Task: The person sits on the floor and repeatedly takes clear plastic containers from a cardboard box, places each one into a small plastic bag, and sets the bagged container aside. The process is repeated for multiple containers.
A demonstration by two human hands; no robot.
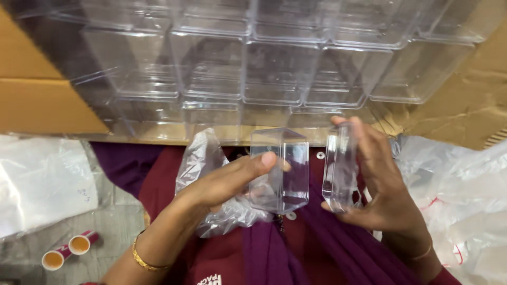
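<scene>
Head view: left hand [227,182] grips clear box [280,169]; right hand [383,182] grips lid [338,166], small gap between.

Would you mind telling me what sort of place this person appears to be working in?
Probably a packing or assembly workstation. Rows of clear plastic boxes sit stacked in a cardboard carton, plastic bags lie around, and the left hand and right hand each hold a clear box part.
</scene>
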